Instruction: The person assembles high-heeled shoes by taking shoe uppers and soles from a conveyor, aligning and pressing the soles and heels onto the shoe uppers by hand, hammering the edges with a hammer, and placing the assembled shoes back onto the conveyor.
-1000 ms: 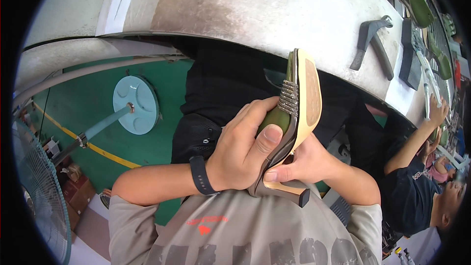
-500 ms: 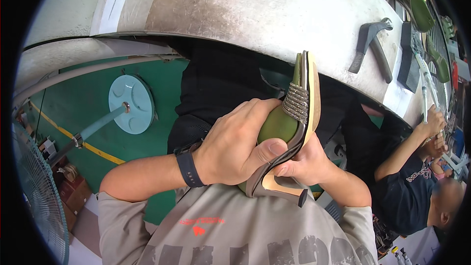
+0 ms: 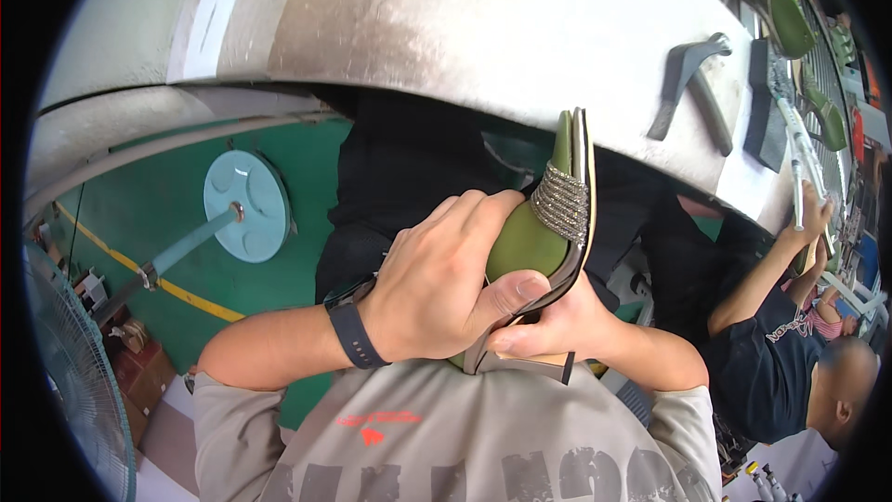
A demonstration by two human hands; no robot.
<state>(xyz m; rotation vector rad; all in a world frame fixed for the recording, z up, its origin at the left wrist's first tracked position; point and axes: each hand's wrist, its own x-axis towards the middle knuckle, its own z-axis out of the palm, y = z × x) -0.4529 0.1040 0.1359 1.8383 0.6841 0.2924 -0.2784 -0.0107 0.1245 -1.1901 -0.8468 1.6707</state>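
Observation:
A green high-heeled shoe is held between both my hands, close to my chest. Its pointed toe is directed away from me, and a band of glittering strands wraps the front. My left hand closes round the upper, its thumb pressing the sole's edge. On the other side, my right hand grips the shoe under the arch, thumb across by the heel; its other fingers are mostly hidden. The slim heel with its dark tip points to the right, next to my shirt.
Ahead lies a worn pale worktable bearing a hammer and a dark block. More green shoes rest at the far right. Another person works there. At left stand a blue round-based stand and a fan.
The shoe has turned slightly, so its sole shows less edge-on. My right thumb has slid left across the arch near the heel. My left hand keeps its hold.

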